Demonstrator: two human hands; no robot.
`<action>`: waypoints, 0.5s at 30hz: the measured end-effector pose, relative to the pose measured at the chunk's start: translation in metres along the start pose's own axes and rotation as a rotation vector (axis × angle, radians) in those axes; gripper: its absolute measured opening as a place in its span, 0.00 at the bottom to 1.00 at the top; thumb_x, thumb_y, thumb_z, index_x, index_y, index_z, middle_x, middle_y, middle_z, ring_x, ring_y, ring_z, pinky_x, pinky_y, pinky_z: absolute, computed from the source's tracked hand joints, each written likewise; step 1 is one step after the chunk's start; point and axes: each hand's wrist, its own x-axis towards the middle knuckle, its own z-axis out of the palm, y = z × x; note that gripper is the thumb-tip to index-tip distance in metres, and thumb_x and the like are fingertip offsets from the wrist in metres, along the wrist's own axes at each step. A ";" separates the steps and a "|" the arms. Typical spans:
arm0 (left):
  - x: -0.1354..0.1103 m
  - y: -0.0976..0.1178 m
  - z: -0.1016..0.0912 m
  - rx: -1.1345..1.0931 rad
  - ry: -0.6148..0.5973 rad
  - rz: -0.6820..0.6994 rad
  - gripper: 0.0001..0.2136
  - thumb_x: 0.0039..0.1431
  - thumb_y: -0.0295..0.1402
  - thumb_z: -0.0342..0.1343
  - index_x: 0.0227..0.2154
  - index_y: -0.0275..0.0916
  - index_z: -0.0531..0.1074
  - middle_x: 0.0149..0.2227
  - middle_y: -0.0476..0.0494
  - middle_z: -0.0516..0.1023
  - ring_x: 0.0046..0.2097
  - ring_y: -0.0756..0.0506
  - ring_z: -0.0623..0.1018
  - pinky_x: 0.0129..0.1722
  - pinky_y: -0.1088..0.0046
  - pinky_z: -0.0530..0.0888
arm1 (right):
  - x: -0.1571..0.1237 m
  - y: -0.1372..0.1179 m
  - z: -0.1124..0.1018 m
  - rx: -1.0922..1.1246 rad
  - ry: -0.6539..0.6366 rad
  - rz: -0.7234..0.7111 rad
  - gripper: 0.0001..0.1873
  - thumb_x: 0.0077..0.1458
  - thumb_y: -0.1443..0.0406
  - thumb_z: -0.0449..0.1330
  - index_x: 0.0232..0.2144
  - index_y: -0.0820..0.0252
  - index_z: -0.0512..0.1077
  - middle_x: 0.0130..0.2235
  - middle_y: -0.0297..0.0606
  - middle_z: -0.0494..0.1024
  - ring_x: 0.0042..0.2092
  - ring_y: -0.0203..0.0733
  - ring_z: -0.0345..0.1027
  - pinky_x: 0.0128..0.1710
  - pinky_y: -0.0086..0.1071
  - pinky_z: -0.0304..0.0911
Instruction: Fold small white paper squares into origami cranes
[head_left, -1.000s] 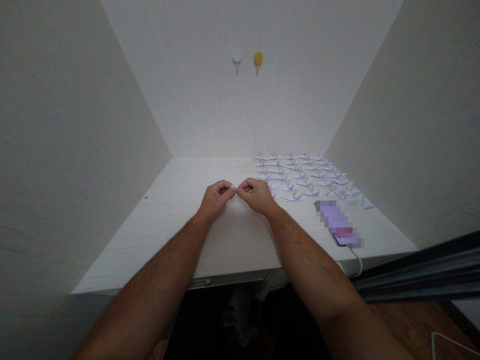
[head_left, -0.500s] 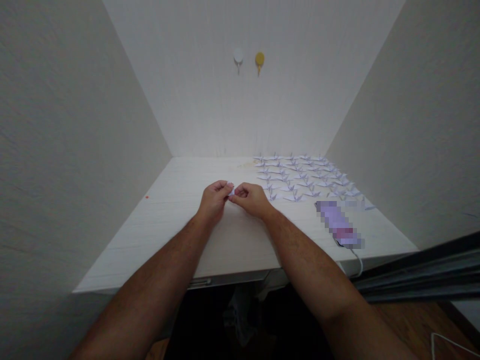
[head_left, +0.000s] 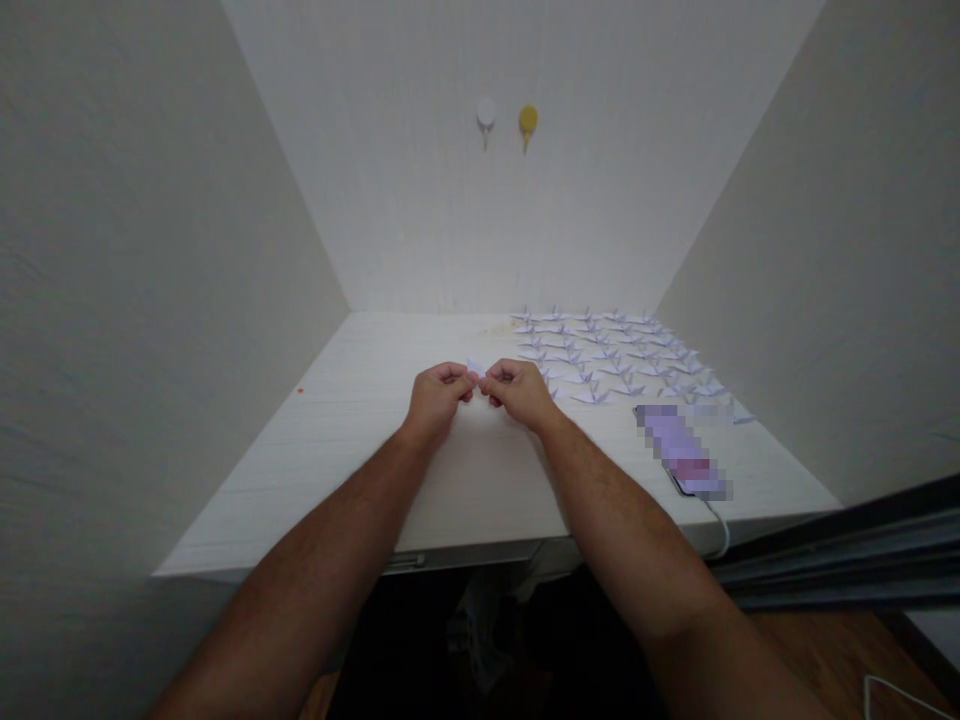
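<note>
A small piece of folded white paper is pinched between my two hands just above the desk. My left hand grips its left side between thumb and fingers. On the other side, my right hand is closed on the paper, thumb toward the left thumb. The fingers hide most of the paper; only a pointed upper part shows. Just beyond my right hand, several white paper cranes stand in rows on the desk.
A phone, blurred out, lies at the desk's right with a white cable over the front edge. Walls enclose the white desk on three sides. A white hook and a yellow hook are on the back wall.
My thumbs have come closer together, and the paper now sticks up between my hands with more of it showing. The whole view has shifted slightly.
</note>
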 end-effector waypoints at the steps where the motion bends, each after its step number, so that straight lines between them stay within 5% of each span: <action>1: 0.000 0.001 0.000 0.021 -0.003 0.003 0.09 0.42 0.34 0.67 0.21 0.35 0.73 0.17 0.50 0.71 0.21 0.53 0.68 0.23 0.77 0.63 | 0.001 0.002 -0.001 0.011 -0.002 0.014 0.09 0.45 0.62 0.63 0.22 0.62 0.70 0.17 0.29 0.70 0.19 0.31 0.62 0.19 0.24 0.55; 9: 0.001 0.007 -0.008 -0.143 -0.129 -0.164 0.16 0.49 0.43 0.62 0.32 0.35 0.72 0.25 0.47 0.75 0.26 0.47 0.78 0.22 0.75 0.70 | 0.008 0.015 -0.003 0.037 0.049 -0.073 0.08 0.44 0.62 0.63 0.27 0.61 0.72 0.21 0.29 0.71 0.21 0.31 0.62 0.21 0.25 0.57; 15: 0.001 0.008 -0.009 -0.213 -0.186 -0.203 0.11 0.45 0.35 0.64 0.28 0.34 0.70 0.27 0.42 0.79 0.30 0.44 0.81 0.29 0.72 0.75 | 0.008 0.015 -0.002 0.062 0.075 -0.126 0.08 0.44 0.63 0.63 0.29 0.60 0.71 0.22 0.28 0.71 0.22 0.31 0.63 0.23 0.26 0.60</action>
